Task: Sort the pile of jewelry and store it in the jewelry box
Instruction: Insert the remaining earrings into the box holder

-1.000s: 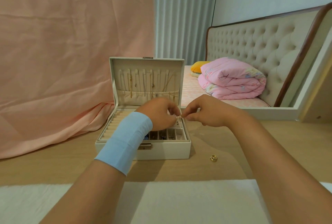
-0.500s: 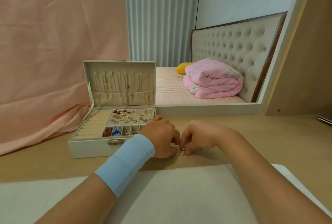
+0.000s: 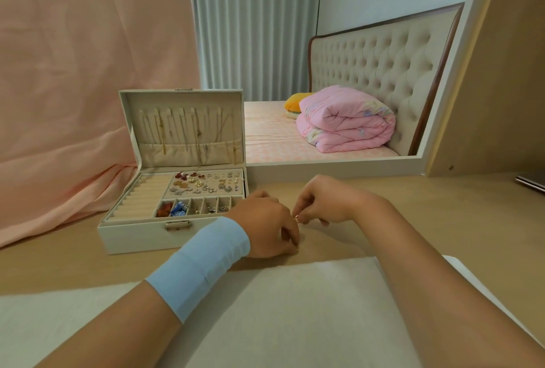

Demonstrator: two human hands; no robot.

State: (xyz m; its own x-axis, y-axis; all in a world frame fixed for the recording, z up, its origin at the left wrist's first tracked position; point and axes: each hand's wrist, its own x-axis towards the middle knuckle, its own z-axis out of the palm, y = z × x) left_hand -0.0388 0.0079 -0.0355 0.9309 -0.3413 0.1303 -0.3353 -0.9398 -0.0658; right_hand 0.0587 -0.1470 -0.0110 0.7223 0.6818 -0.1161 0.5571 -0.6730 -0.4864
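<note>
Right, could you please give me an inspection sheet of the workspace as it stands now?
Surface: wooden desk, white cloth across its near edge.
Job's things: jewelry box open, earrings in its tray, necklaces in the lid; small gold ring.
Clutter: dark object at right edge.
Grippers: right hand pinches the ring; left hand curled beside it, grip unclear.
Cables: nothing seen.
Surroundings: pink drape, bed with pink quilt.
</note>
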